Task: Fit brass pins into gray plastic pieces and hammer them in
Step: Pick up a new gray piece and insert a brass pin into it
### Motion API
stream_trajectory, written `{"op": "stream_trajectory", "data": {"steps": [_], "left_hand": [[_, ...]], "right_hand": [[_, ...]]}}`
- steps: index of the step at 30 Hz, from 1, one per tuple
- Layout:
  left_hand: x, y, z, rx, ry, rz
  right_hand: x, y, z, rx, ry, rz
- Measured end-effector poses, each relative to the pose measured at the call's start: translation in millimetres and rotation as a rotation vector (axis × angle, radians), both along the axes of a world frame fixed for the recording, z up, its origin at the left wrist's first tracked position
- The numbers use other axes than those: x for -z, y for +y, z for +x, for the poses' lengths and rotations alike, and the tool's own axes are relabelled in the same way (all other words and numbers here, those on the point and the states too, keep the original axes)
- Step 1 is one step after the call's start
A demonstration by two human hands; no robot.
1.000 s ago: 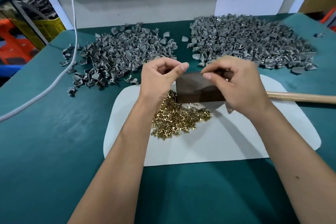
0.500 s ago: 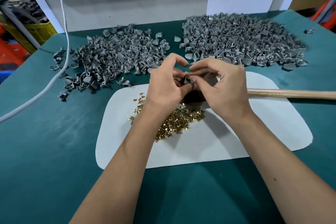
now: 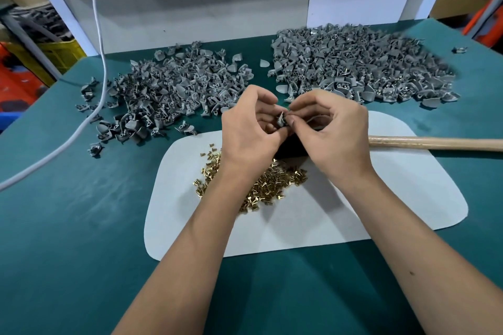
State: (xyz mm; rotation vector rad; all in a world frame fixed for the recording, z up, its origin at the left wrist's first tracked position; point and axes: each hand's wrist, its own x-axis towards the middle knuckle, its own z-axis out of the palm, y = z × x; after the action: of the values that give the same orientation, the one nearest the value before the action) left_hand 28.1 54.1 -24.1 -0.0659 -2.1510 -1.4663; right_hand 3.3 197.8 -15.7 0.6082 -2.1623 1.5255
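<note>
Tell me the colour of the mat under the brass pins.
White mat, seen in the head view.

Bench (image 3: 68, 239) front and left: open green surface, near half of white mat (image 3: 313, 226) bare. Obstacles: brass pins (image 3: 265, 187) heaped mid-mat under the wrists; wooden handle (image 3: 435, 143) lying across the mat's right edge; left gray pile (image 3: 168, 95) and right gray pile (image 3: 353, 62) along the rear, narrow gap between; white cable (image 3: 81, 128) trailing across the left side.

pins (image 3: 268, 186) brass-gold | pieces (image 3: 353, 62) gray | mat (image 3: 381, 198) white | tabletop (image 3: 68, 226) teal | block (image 3: 292, 145) possibly dark brown
</note>
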Motion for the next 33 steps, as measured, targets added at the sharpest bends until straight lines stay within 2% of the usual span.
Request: {"op": "stream_trajectory", "data": {"steps": [6, 16, 23, 33], "left_hand": [[2.9, 1.2, -0.4, 0.010, 0.050, -0.054], [4.5, 1.5, -1.8, 0.017, 0.077, -0.025], [5.6, 1.3, -1.8, 0.038, 0.091, -0.032], [1.9, 6.0, 0.4, 0.096, 0.101, -0.006]], "right_hand": [[-0.7, 0.6, 0.7, 0.028, -0.022, 0.001], [-1.7, -1.1, 2.8, 0.061, -0.039, -0.074], [-0.8, 0.7, 0.8, 0.033, -0.129, -0.060], [-1.8, 6.8, -0.9, 0.029, -0.089, -0.021]]}}
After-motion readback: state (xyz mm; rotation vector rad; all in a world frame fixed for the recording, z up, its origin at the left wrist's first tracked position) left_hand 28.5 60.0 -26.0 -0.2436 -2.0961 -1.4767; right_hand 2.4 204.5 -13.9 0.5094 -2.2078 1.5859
